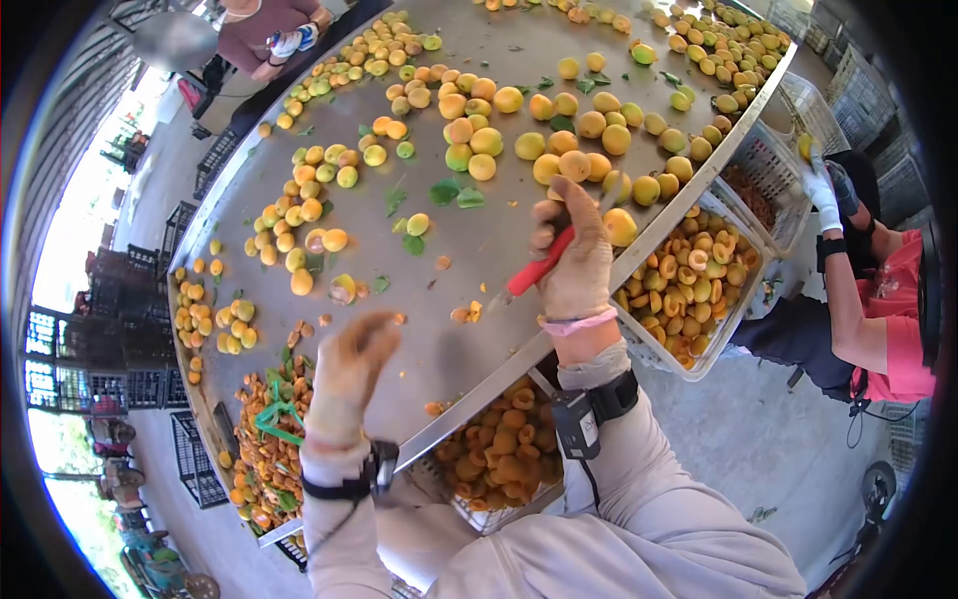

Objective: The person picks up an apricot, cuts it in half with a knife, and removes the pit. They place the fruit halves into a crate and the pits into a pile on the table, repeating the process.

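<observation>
My right hand [579,250], in a worn glove, is closed around a red-handled knife [539,264] over the right part of the metal table [399,270]; the blade points down and left. Just beyond its fingers lie whole apricots [574,165]. My left hand [354,364], also gloved and blurred, hovers over the near part of the table with its fingers curled; whether they hold anything is not visible. Between the hands lie small orange fruit scraps [467,312]. Green leaves [457,193] lie farther back among the fruit.
A crate of halved apricots [694,285] stands at the table's right edge, another [499,439] below the near edge. Pits and leaves [274,429] are heaped at the near left corner. One co-worker [873,309] is at right, another [269,35] at the far left.
</observation>
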Demonstrator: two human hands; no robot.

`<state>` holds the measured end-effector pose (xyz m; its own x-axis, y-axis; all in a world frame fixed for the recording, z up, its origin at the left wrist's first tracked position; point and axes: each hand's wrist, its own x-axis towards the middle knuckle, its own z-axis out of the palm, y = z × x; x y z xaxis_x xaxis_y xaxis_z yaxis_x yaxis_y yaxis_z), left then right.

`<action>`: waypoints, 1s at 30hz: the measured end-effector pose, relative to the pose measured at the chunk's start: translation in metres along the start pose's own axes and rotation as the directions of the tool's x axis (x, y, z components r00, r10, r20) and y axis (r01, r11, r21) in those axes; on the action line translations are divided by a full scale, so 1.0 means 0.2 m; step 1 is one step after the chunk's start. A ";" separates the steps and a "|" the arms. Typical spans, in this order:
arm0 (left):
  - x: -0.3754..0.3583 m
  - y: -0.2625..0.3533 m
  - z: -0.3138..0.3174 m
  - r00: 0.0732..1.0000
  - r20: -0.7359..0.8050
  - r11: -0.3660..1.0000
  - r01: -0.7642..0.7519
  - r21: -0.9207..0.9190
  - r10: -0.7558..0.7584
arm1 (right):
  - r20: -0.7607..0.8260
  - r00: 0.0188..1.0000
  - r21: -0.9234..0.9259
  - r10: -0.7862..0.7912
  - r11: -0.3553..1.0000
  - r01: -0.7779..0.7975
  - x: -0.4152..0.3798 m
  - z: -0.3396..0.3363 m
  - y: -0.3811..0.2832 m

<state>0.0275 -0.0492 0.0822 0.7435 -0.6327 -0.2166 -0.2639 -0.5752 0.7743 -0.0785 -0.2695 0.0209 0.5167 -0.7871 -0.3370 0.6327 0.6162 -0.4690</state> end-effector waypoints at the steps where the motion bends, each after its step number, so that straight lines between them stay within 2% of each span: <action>1: 0.14 0.05 0.04 0.990 -0.013 0.971 -0.139 0.193 0.144 | 0.004 1.000 0.077 -0.006 0.997 0.005 0.02 -0.03 -0.01; 2: 0.28 0.08 0.10 0.979 -0.033 0.966 -0.194 0.170 0.202 | 0.006 1.000 0.154 -0.013 0.988 0.011 0.04 -0.06 -0.02; 5: 0.75 0.07 0.31 0.922 -0.020 0.918 -0.383 0.098 0.387 | 0.038 0.999 0.105 0.007 0.994 -0.011 0.02 -0.06 -0.02; 7: 1.02 0.07 0.50 0.911 -0.153 0.919 -0.359 0.161 0.382 | 0.071 0.997 0.085 0.012 0.996 -0.018 0.01 -0.05 -0.03; 10: 1.19 0.14 0.75 0.921 -0.203 0.898 -0.242 0.368 0.331 | 0.069 0.997 0.056 0.043 0.997 -0.047 0.01 -0.07 -0.05; 11: 1.19 0.16 0.80 0.971 -0.136 0.868 -0.106 0.486 0.195 | 0.052 0.997 0.070 0.060 0.996 -0.063 0.02 -0.07 -0.06; 14: 1.23 0.09 0.87 0.964 -0.134 0.857 -0.133 0.497 0.228 | 0.070 0.995 0.041 0.064 0.997 -0.067 0.02 -0.06 -0.07; 15: 1.17 0.14 0.83 0.977 -0.044 0.880 -0.167 0.445 0.208 | 0.077 0.995 0.035 0.069 0.997 -0.072 0.03 -0.07 -0.08; 16: 1.12 0.12 0.80 0.986 0.003 0.976 -0.166 0.140 0.168 | 0.087 0.991 0.004 0.101 0.995 -0.102 0.02 -0.07 -0.10; 17: 1.07 0.09 0.73 0.989 0.055 0.977 -0.127 -0.174 0.138 | 0.101 0.985 -0.024 0.139 0.990 -0.137 0.01 -0.06 -0.11; 18: 1.00 0.07 0.66 0.987 0.106 0.882 -0.060 -0.467 0.123 | 0.120 0.976 -0.053 0.181 0.983 -0.176 -0.01 -0.05 -0.12; 21: 0.69 0.01 0.42 0.973 0.148 0.616 0.010 -0.787 0.174 | 0.169 0.937 -0.244 0.306 0.934 -0.262 -0.05 0.00 -0.11; 25: 0.28 -0.03 0.24 0.986 0.002 0.359 -0.059 -0.931 0.167 | 0.277 0.855 -0.428 0.438 0.853 -0.298 -0.13 0.05 0.02; 28: 0.06 -0.11 0.16 0.964 -0.082 0.367 -0.174 -0.914 0.252 | 0.319 0.799 -0.576 0.510 0.774 -0.264 -0.23 0.07 0.14; 29: 0.00 -0.13 0.13 0.975 -0.112 0.480 -0.192 -0.856 0.191 | 0.323 0.783 -0.627 0.531 0.740 -0.243 -0.26 0.08 0.17; 30: -0.03 -0.16 0.11 0.979 -0.115 0.383 -0.173 -0.907 0.169 | 0.361 0.762 -0.659 0.537 0.725 -0.199 -0.29 0.08 0.20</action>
<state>0.0178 -0.0387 0.0465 0.7541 -0.6567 -0.0127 0.3277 0.3593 0.8738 -0.0739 -0.1990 0.0336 0.9419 -0.2585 -0.2145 -0.0245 0.5841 -0.8113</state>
